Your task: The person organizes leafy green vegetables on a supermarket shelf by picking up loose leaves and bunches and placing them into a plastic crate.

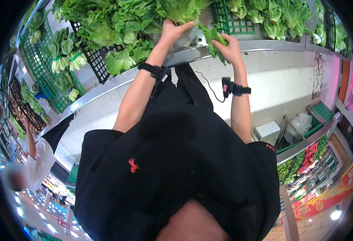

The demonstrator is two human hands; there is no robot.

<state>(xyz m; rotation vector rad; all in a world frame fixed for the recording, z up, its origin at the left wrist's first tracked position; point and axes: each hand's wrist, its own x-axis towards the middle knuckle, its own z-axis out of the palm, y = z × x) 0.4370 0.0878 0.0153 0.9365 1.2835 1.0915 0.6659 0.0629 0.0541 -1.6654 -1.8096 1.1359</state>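
Observation:
My left hand point(174, 31) grips the base of a light green leafy lettuce head point(184, 12) above the metal counter point(205, 13). Several loose green lettuce leaves point(211, 39) are pinched in my right hand point(229, 49), over the counter's front edge. The two hands are a short way apart. To the left of my left hand, a pile of lettuce point(104, 33) lies over a black plastic crate point(96, 63). One lettuce point(125, 58) lies at the counter's front. Small leaf scraps lie on the metal between my hands.
Green plastic crates point(51, 90) with banded leafy bunches point(63, 63) stand at the left. More lettuce point(274, 30) lies at the right, beside a green crate point(241, 28). A person in a white shirt point(40, 162) works at far left. A white box point(267, 132) stands behind me.

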